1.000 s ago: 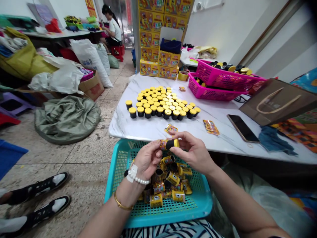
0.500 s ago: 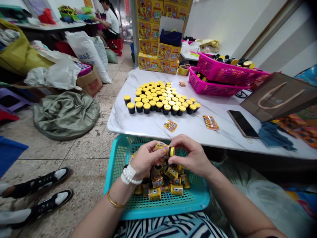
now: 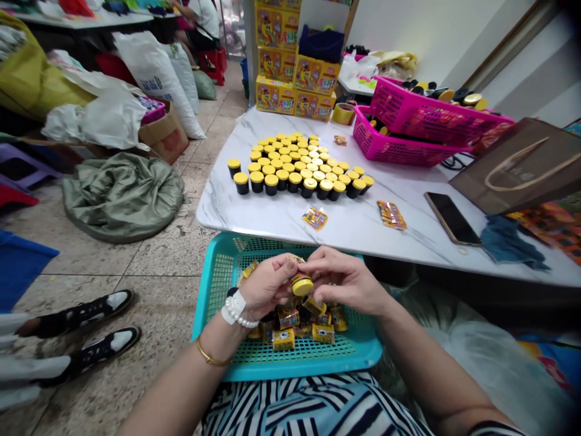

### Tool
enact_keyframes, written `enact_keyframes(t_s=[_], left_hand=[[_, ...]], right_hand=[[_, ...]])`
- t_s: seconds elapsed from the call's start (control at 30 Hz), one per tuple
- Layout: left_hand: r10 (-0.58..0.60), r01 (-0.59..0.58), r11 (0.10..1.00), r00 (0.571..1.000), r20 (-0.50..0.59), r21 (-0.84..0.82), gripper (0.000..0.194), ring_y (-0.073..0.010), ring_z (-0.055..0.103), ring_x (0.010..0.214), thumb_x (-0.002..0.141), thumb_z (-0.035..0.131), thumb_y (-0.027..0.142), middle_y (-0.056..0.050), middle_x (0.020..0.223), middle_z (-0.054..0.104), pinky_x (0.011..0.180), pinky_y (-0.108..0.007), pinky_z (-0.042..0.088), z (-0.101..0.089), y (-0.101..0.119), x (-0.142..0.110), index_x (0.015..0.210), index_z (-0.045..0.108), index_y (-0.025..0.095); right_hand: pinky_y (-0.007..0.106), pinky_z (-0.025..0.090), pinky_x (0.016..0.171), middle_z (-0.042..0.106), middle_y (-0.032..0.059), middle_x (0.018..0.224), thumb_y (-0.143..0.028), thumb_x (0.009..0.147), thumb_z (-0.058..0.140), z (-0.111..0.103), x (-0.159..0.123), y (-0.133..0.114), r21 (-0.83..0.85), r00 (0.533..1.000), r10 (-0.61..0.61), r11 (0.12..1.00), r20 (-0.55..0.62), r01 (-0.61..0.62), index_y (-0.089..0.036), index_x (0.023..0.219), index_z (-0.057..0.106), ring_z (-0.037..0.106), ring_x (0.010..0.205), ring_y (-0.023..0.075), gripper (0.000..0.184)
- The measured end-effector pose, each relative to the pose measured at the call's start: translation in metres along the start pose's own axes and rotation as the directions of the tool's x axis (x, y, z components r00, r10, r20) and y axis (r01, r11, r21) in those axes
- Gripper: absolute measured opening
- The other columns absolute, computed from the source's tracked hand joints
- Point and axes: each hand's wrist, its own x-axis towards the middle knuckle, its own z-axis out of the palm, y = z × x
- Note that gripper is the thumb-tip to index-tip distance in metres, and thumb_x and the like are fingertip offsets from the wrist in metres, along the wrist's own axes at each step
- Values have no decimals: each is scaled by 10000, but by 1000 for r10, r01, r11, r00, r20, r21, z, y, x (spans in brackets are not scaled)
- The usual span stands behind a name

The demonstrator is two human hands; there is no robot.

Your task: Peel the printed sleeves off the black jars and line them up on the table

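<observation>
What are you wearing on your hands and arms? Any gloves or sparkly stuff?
No gloves! My left hand has a bracelet of round white beads at the wrist, with a flat white strip beside it, and a thin gold-coloured bangle further up. My right hand shows no jewellery. A bit of dark sleeve with a pale stripe peeks out up that arm.

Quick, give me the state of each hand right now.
Left hand: closed on a yellow-lidded cup.
Right hand: fingers bent at the same cup; whether it grips cannot be told.
</observation>
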Motion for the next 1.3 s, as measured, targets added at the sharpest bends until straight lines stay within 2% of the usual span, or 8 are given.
enact_keyframes(t_s=[0.17, 0.33, 0.53, 0.63, 0.73, 0.97, 1.13, 1.3], left_hand=[[28, -34, 995, 997, -68, -89, 520, -5, 275, 404, 671, 811, 575, 73, 562, 450, 363, -128, 209, 8, -2, -10, 902, 642, 142], [-54, 46, 950, 998, -18, -310, 404, 11, 311, 421, 646, 886, 392, 47, 594, 481, 339, -90, 155, 10, -12, -14, 749, 603, 123], [-62, 68, 964, 998, 31, -256, 428, 7, 312, 351, 651, 874, 433, 61, 552, 509, 290, -106, 185, 20, -20, -15, 753, 576, 143], [-63, 74, 978, 996, 63, -195, 463, -11, 326, 314, 674, 830, 519, 44, 525, 544, 267, -135, 210, 27, -26, -14, 757, 581, 138], [-52, 48, 988, 998, -25, -150, 477, -9, 283, 299, 735, 757, 580, 56, 482, 519, 273, -136, 197, 28, -33, -10, 760, 563, 144], [20, -63, 983, 970, -241, -173, 513, -7, 235, 389, 677, 801, 580, 109, 539, 393, 351, -121, 140, 25, -32, -3, 803, 500, 184], [120, -94, 988, 966, -229, 122, 416, -38, 284, 418, 746, 755, 532, 83, 552, 444, 385, -164, 205, 17, -19, -8, 875, 590, 172], [502, -325, 688, 858, -103, 649, 180, -109, 515, 643, 850, 668, 333, -6, 757, 633, 590, -226, 408, 19, -21, -15, 917, 674, 167]], right_hand=[[275, 577, 707, 578, 28, 1002, -312, 743, 833, 14, 0, 4, -29, 977, -107, 994, -184, 103, -324, 1057, 770, 619, 879, 151, 321], [242, 519, 576, 592, 8, 802, -247, 718, 854, 15, -3, 5, -157, 913, -240, 968, -330, 198, -280, 847, 793, 579, 709, 128, 147], [262, 551, 599, 611, 47, 942, -306, 781, 800, 11, -9, -3, -215, 957, -201, 964, -210, 155, -283, 1001, 782, 615, 787, 156, 222], [235, 536, 527, 578, 19, 843, -294, 786, 796, 12, -11, 1, -175, 943, -212, 970, -257, 171, -268, 902, 785, 598, 689, 130, 120], [218, 531, 486, 565, 3, 781, -258, 824, 756, 16, -12, 10, -234, 912, -234, 959, -338, 159, -240, 828, 753, 582, 608, 108, 18], [290, 631, 694, 653, 72, 1013, -240, 817, 759, 21, -18, 14, -604, 893, -335, 792, -301, 93, -241, 1110, 706, 680, 846, 176, 298], [286, 616, 676, 707, 63, 909, -257, 748, 826, 19, -19, 13, -563, 872, -362, 817, -328, 127, -229, 1040, 764, 690, 784, 177, 300], [286, 599, 621, 718, 28, 753, -347, 634, 892, 25, -18, 17, -11, 886, 81, 995, -457, -96, -201, 837, 782, 681, 655, 160, 273]])
